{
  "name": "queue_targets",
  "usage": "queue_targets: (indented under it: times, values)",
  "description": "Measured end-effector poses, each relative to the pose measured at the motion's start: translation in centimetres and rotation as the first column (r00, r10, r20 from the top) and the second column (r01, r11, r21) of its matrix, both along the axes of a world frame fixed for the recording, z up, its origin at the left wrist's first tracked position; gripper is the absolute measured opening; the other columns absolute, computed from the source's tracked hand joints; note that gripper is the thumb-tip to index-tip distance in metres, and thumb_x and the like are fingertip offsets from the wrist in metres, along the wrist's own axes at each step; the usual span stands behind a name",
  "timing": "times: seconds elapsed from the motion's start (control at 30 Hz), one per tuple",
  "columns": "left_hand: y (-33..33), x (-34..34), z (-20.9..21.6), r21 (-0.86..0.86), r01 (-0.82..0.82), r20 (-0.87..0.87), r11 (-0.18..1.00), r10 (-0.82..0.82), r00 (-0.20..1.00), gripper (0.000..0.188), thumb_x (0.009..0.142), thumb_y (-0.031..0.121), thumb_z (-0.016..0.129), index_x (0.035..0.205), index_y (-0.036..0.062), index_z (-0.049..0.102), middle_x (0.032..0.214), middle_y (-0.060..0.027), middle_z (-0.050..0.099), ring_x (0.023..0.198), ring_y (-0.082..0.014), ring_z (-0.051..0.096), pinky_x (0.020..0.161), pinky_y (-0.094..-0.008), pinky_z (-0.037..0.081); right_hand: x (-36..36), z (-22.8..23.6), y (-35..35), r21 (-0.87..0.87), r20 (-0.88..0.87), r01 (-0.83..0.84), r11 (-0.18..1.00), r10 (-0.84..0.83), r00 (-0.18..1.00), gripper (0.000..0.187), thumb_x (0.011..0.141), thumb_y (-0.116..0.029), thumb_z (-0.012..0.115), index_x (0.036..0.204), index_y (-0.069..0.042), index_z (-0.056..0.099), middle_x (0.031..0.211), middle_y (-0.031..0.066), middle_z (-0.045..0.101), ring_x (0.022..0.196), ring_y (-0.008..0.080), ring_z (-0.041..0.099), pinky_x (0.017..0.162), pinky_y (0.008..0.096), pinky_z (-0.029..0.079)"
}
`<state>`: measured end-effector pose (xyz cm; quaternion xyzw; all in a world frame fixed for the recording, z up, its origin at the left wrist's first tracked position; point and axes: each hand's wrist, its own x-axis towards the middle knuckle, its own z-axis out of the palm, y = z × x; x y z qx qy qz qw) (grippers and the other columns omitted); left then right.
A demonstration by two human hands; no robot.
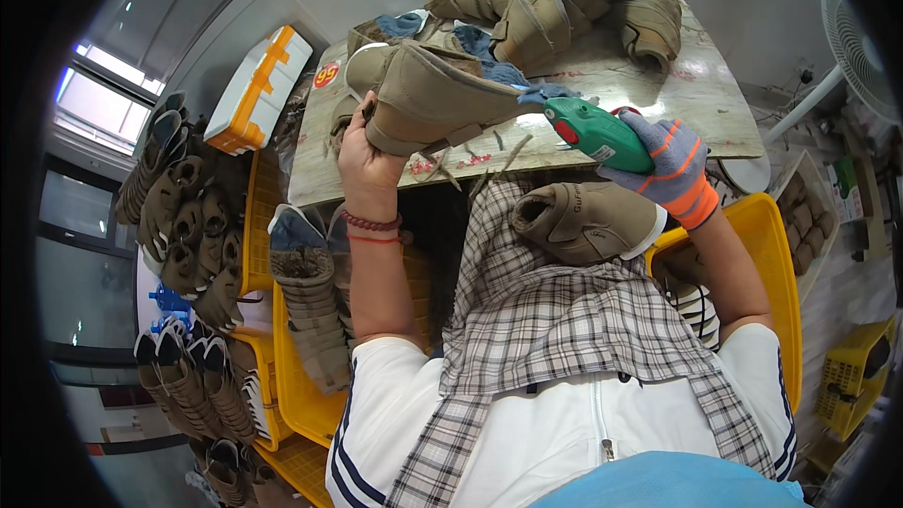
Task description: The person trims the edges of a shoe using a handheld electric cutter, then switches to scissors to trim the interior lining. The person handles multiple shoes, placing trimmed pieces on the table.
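My left hand (370,152), bare with bracelets at the wrist, grips a brown shoe upper (428,99) by its lower left end and holds it above the table's near edge. A strip of blue fleece (547,92) sticks out at the upper's right end. In a grey and orange striped glove, my right hand (670,165) is closed round a green handheld power tool (597,136) with red parts. The tool's tip meets the fleece; its exact shape is hard to make out. On my checked apron (564,310) lies another brown shoe (588,221).
Several brown uppers (541,23) are piled at the back of the marbled table (353,179), with loose scraps around. Yellow crates (306,404) with stacked uppers stand at my left, another yellow crate (781,273) at my right. A white and orange box (259,89) and a fan (861,47) flank the table.
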<state>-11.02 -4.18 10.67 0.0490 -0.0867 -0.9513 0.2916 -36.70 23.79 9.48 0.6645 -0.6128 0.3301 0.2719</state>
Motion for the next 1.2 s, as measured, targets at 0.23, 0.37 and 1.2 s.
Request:
queue_targets:
  times: [0.23,0.37,1.2]
  values:
    - [2.5,-0.5,1.3,-0.102,-0.067,-0.071,0.992,0.060,0.996,0.032,0.095,0.018,0.042,0.120,-0.0012,0.050,0.123,-0.0189,0.054,0.114,-0.0316,0.052,0.100,-0.0489,0.039,1.0,1.4,-0.7,-0.012,0.000,-0.012,1.000,0.012,1.000,0.062,0.056,-0.041,0.083,0.104,-0.007,0.061,0.068,0.0083,0.061,0.058,0.0244,0.059,0.053,0.0324,0.046]
    - [4.5,-1.0,1.8,-0.245,-0.195,-0.105,0.950,0.174,0.979,0.034,0.096,0.020,0.043,0.123,0.0006,0.049,0.127,-0.0156,0.052,0.117,-0.0298,0.049,0.101,-0.0484,0.038,1.6,2.1,-1.3,-0.032,0.049,-0.037,0.999,0.039,0.998,0.060,0.057,-0.040,0.083,0.102,-0.007,0.062,0.066,0.0082,0.061,0.055,0.0245,0.058,0.051,0.0323,0.045]
    - [7.3,-4.5,-5.1,-0.985,-0.170,-0.091,0.027,0.757,0.647,0.023,0.089,0.017,0.061,0.104,0.0000,0.055,0.096,-0.0041,0.060,0.087,-0.0132,0.054,0.078,-0.0284,0.044,4.6,3.7,-5.0,0.069,0.558,-0.078,0.995,0.026,0.830,0.056,0.063,-0.040,0.081,0.105,-0.006,0.064,0.077,0.0108,0.067,0.067,0.0224,0.067,0.062,0.0297,0.053]
